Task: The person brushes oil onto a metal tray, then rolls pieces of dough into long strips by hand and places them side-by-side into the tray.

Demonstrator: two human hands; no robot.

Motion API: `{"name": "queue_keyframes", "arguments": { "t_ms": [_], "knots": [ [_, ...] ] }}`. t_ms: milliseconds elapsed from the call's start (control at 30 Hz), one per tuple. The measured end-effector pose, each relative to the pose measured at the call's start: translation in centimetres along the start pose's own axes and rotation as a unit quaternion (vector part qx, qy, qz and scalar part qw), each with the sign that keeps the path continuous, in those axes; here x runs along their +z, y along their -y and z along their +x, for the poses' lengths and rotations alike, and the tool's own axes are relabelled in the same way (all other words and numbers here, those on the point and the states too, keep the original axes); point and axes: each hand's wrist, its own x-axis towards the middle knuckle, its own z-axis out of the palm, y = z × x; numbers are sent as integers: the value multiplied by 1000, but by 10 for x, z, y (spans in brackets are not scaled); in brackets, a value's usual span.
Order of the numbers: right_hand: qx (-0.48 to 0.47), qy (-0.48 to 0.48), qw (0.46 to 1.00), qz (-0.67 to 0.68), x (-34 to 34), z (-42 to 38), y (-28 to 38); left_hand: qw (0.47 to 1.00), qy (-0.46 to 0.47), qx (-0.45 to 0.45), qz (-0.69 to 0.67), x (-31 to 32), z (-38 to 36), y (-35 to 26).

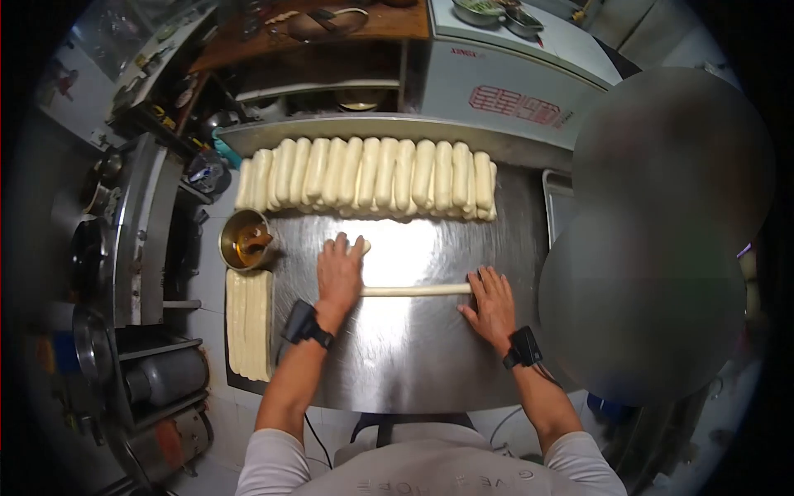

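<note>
A long thin dough rope lies straight across the metal table, running between my two hands. My left hand is over its left end, fingers stretched forward and palm down. A small pale bit of dough shows beside the left fingertips; whether it joins the rope is hidden. On the rope's right end rests my right hand, flat, with the fingers extended and the thumb apart. Beyond the hands, thick dough rolls are stacked side by side along the table's back edge.
At the table's left stands a metal pot with amber liquid and a brown utensil inside. Long dough strips lie just in front of it. A metal tray is at the right. Behind the table are a white chest freezer and a wooden counter.
</note>
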Motion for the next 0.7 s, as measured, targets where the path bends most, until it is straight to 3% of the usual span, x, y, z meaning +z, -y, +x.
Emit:
{"name": "queue_keyframes", "arguments": {
  "t_ms": [67, 133, 200, 233, 300, 333, 400, 467, 500, 533, 600, 700],
  "knots": [
    [7, -3, 1000, -2, 2, -5, -4, 995, 94, -1, -27, 11, 3, 21],
    [15, -41, 999, 4, 3, -6, -4, 997, 76, 20, -15, 20, 4, 45],
    [19, -46, 999, 7, 4, -9, -4, 998, -17, -46, 49, 30, 4, 69],
    [18, -53, 998, 8, 4, -10, -4, 998, -15, -44, 47, 23, 6, 73],
    [17, -70, 997, -4, 4, -12, -3, 988, 28, -146, 50, 4, 11, 78],
    [13, -88, 996, -15, 2, -13, 0, 988, 30, -142, 49, -6, 10, 70],
    [12, -84, 996, -1, -5, -16, 12, 983, -86, -11, 159, -15, -1, 36],
    [11, -82, 996, 11, -2, -17, 27, 999, 10, 36, -28, 12, -28, 0],
    [-38, -58, 998, 13, 6, -21, 35, 992, 34, 63, -101, 23, -39, -32],
    [-88, -33, 995, 14, 14, -21, 40, 980, 137, 96, -111, 20, -46, -69],
    [-108, -24, 994, 1, 25, -4, 42, 959, 134, 127, -214, 18, -45, -125],
    [-122, -6, 992, -39, 21, 42, 22, 978, 126, 112, -126, 51, -3, -135]
  ]
}}
